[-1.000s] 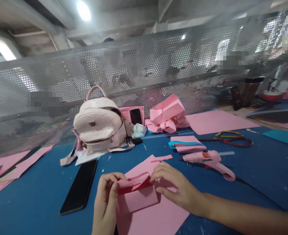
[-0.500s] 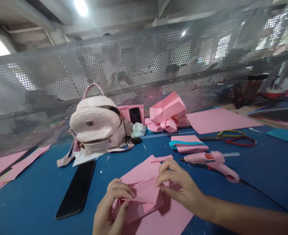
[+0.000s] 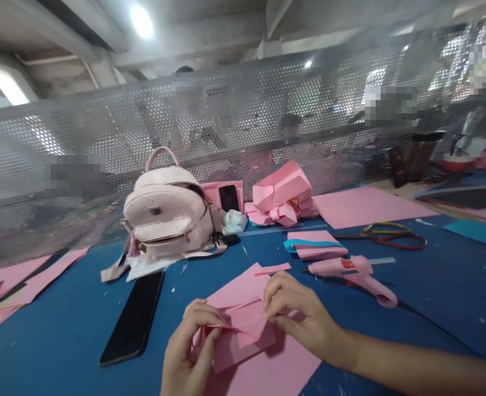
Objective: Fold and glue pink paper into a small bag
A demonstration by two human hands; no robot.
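Note:
My left hand (image 3: 191,346) and my right hand (image 3: 300,319) both pinch a small folded piece of pink paper (image 3: 245,324) held just above a larger pink sheet (image 3: 276,368) on the blue table (image 3: 61,341). Left fingers grip the piece's left end, right fingers its right edge. The fold lies partly open between them, with a darker red inner side showing near the left hand.
A black phone (image 3: 133,318) lies left of my hands. A pink glue gun (image 3: 352,272) with a cord lies to the right, scissors (image 3: 391,235) beyond it. A pink backpack (image 3: 166,212), crumpled pink paper (image 3: 284,192) and pink sheets stand by the perforated metal screen (image 3: 102,137).
The pink piece was stretched flat between my hands, then folded and turned. My hands have come closer together and the paper is now more bunched.

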